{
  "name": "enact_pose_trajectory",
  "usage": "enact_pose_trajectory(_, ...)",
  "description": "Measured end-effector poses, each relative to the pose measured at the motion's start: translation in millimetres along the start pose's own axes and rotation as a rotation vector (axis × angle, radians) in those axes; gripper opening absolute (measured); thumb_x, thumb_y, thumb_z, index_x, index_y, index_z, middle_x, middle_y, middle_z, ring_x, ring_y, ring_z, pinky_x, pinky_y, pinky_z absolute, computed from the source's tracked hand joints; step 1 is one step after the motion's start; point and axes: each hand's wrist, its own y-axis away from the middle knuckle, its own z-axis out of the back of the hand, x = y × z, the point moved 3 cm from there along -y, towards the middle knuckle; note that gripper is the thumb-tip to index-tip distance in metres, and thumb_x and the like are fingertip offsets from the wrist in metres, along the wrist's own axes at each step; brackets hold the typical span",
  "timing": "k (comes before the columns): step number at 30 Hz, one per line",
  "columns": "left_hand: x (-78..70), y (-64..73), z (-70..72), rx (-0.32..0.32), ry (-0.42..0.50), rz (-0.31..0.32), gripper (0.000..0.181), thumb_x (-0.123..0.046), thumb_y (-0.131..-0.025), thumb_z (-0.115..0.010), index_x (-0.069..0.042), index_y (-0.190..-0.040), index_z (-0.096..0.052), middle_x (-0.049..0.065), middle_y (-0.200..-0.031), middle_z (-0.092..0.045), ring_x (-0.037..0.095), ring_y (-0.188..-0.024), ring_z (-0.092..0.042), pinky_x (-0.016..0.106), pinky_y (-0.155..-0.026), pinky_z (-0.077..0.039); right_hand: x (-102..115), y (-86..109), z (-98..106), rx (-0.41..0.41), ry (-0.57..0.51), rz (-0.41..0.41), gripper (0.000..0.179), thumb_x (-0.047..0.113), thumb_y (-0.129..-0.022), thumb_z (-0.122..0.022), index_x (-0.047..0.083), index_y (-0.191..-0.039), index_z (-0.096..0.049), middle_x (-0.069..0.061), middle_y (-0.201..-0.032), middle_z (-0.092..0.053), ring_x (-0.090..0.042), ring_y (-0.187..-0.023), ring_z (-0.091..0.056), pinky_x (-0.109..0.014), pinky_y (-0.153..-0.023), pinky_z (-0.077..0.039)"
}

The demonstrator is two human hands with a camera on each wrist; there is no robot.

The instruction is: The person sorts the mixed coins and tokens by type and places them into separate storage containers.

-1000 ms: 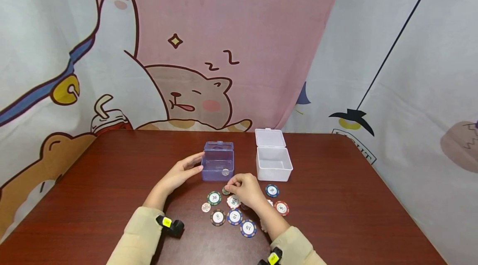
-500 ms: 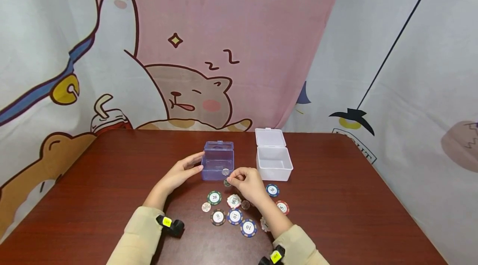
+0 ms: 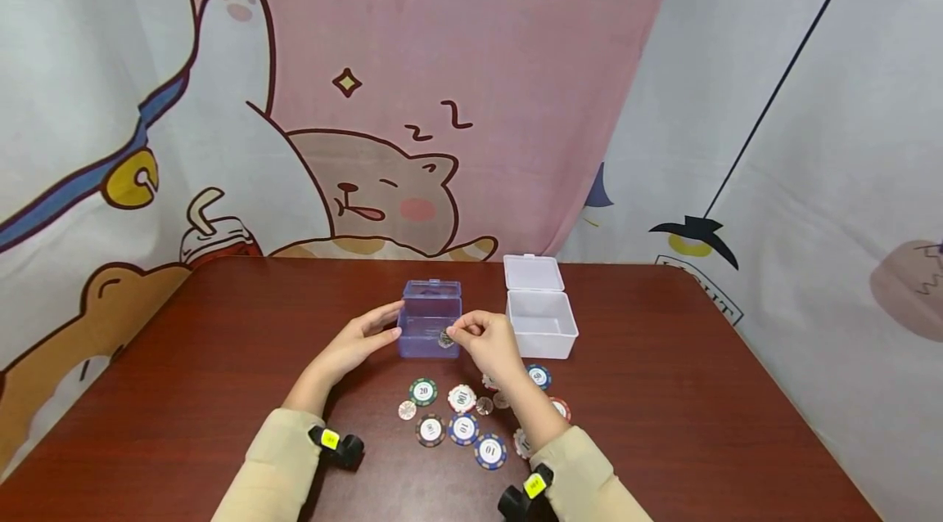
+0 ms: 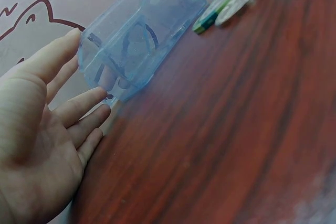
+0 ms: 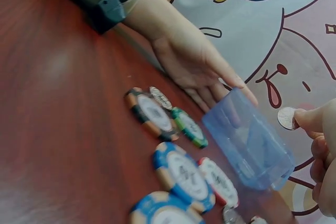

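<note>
Between thumb and fingertip, my right hand [image 3: 492, 348] pinches a silver coin [image 5: 286, 118] over the front right of a clear blue plastic box [image 3: 421, 346]. The box's hinged lid [image 3: 431, 288] stands open at the back. At the box's left side rests my left hand [image 3: 357, 346], thumb and fingers extended against it. In the left wrist view those fingers [image 4: 81, 106] look straight and hold nothing. A coin seen inside the box earlier is now hard to separate from the pinched one in the head view.
Right of the blue box stands an open white box [image 3: 541, 344]. In front lie several poker chips, among them a green one [image 3: 423, 391], a blue one [image 3: 489, 451] and a black one [image 3: 430, 429]. Loose coins lie among them, including one at the left [image 3: 407, 410].
My right hand has lifted a coin off the table and carried it forward and up to the blue box. The left hand has stayed at the box's side.
</note>
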Motion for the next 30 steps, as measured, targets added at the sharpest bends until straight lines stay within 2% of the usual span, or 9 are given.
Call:
enact_pose_trajectory(7,1.2,-0.1,0.4,0.000,0.008,0.000,0.054,-0.015,-0.094,-0.061,-0.008,-0.145,-0.042,0.018,-0.141,-0.045,0.035,-0.132,-0.039,0.056,-0.104,-0.028,3.0,-15.8,-0.8,-0.063,0.006,-0.015,0.012,0.008,-0.081,-0.076,0.004,-0.072,-0.069,0.006,-0.056,-0.037,-0.008,-0.052,-0.034,-0.022,-0.047,-0.028)
enact_pose_trajectory(17,1.4,-1.5,-0.2,0.002,0.011,-0.004,0.054,-0.014,-0.094,-0.061,-0.007,-0.144,-0.043,0.020,-0.141,-0.046,0.037,-0.131,-0.039,0.056,-0.103,-0.029,-10.6,-31.0,-6.8,-0.111,0.058,-0.057,0.011,0.009,-0.080,-0.077,0.004,-0.071,-0.071,0.006,-0.053,-0.044,-0.009,-0.055,-0.039,-0.024,-0.051,-0.031)
enact_pose_trajectory(25,1.2,-0.9,0.8,0.008,0.007,-0.013,0.054,-0.014,-0.095,-0.060,-0.005,-0.144,-0.041,0.021,-0.141,-0.044,0.037,-0.131,-0.039,0.056,-0.103,-0.030,-17.6,-37.7,-9.4,-0.111,0.122,-0.100,0.013,0.017,-0.079,-0.079,0.009,-0.071,-0.072,0.008,-0.052,-0.045,-0.009,-0.055,-0.040,-0.027,-0.052,-0.032)
enact_pose_trajectory(30,1.0,-0.7,0.9,0.001,0.017,0.005,0.054,-0.016,-0.094,-0.062,-0.007,-0.144,-0.043,0.019,-0.141,-0.046,0.037,-0.131,-0.039,0.056,-0.104,-0.029,-19.2,-39.6,-12.5,-0.120,0.144,-0.084,0.012,0.018,-0.078,-0.079,0.010,-0.070,-0.073,0.009,-0.054,-0.050,-0.008,-0.055,-0.042,-0.026,-0.052,-0.034)
